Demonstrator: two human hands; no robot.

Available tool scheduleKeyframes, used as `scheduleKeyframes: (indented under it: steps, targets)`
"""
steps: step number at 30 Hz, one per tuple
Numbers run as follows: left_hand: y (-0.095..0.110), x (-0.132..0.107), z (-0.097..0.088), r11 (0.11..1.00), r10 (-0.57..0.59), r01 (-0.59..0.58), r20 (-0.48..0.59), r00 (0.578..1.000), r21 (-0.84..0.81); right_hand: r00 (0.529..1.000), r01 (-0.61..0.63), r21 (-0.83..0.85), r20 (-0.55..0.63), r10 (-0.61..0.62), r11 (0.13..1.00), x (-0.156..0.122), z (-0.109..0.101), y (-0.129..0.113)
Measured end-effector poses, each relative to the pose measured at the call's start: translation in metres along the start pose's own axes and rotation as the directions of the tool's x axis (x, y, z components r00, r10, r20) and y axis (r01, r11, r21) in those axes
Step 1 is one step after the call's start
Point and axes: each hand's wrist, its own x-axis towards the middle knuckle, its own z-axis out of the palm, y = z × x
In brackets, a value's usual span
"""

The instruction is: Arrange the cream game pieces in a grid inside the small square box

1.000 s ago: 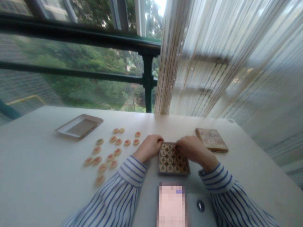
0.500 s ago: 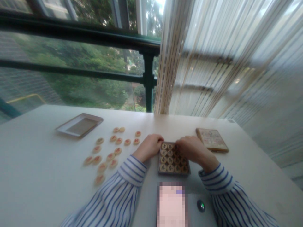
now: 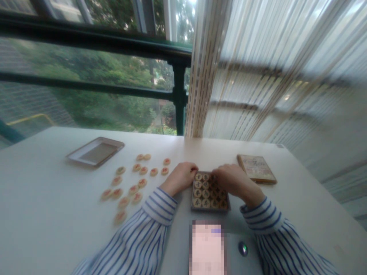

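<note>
From the head view, the thing in hand is a small square wooden box [image 3: 210,193] lying flat on the pale table [image 3: 51,214], right in front of the person and between the two striped sleeves. It is packed with round, light wooden pieces set in neat rows, each with a dark mark on its face.

The left hand [image 3: 180,177] sits at the box's far left corner, its fingers curled in together like a loose fist against the rim. The right hand [image 3: 233,179] lies over the far right part of the box and hides the pieces there. Its fingers are bent downward and the tips are out of sight, so I cannot tell whether they are pinched on a piece or only resting.

Set against half a second ago, next to nothing has changed. Both hands keep the same places on the box and the box has not shifted; only the view itself has drifted a touch.

To the left, well apart from the box, loose round pieces [image 3: 134,179] lie scattered on the table, with reddish marks. Beyond them lies a shallow rectangular tray [image 3: 96,151]. On the right, near the right hand, lies a flat printed card box [image 3: 256,168].

The marks on the pieces and the print on that card box are too blurred to read.
</note>
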Motion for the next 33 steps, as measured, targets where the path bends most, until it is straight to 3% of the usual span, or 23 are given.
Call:
scheduleKeyframes:
  steps: [33]
  targets:
    - [0.0032, -0.0003, -0.0026, 1.000, -0.013, 0.013, 0.009, 1.000, 0.000, 1.000, 0.007, -0.016, -0.018, -0.007, 1.000, 0.0000, 0.0011, 0.0001]
